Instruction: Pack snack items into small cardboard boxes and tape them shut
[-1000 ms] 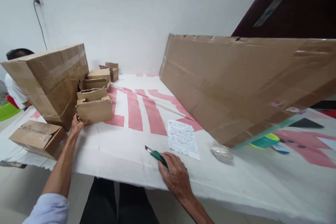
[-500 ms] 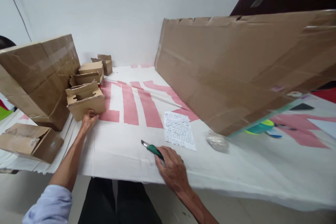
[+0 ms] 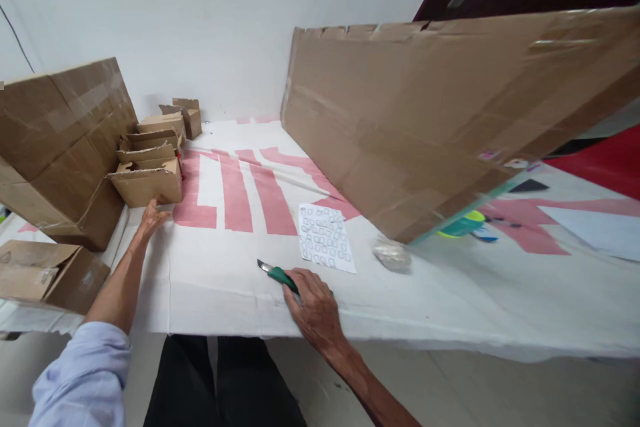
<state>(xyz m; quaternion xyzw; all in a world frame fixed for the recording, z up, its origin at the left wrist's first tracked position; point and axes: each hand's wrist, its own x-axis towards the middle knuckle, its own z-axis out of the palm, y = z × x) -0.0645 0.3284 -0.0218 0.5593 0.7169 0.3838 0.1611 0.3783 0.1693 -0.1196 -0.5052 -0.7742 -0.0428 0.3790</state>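
My left hand (image 3: pixel 151 219) is at the lower front of a small open-topped cardboard box (image 3: pixel 150 187), thumb apart from the fingers and nothing gripped. Whether the fingertips still touch the box I cannot tell. Behind that box, other small cardboard boxes (image 3: pixel 159 123) stand in a row toward the wall. In my right hand (image 3: pixel 315 307) is a green box cutter (image 3: pixel 281 275), its blade out and pointing left, low over the white cloth. A sheet of paper with rows of drawn squares (image 3: pixel 327 238) lies just beyond the right hand.
Large cardboard boxes stand at left (image 3: pixel 75 147) and right (image 3: pixel 430 120). A closed carton (image 3: pixel 50 273) lies at the near left. The cloth-covered table (image 3: pixel 225 300) also bears a clear tape roll or wrapped lump (image 3: pixel 393 256) and a green-yellow item (image 3: pixel 463 223).
The small box now stands squarer against the row, and my left hand has loosened its fingers from it. The view has shifted right. My right hand keeps the box cutter.
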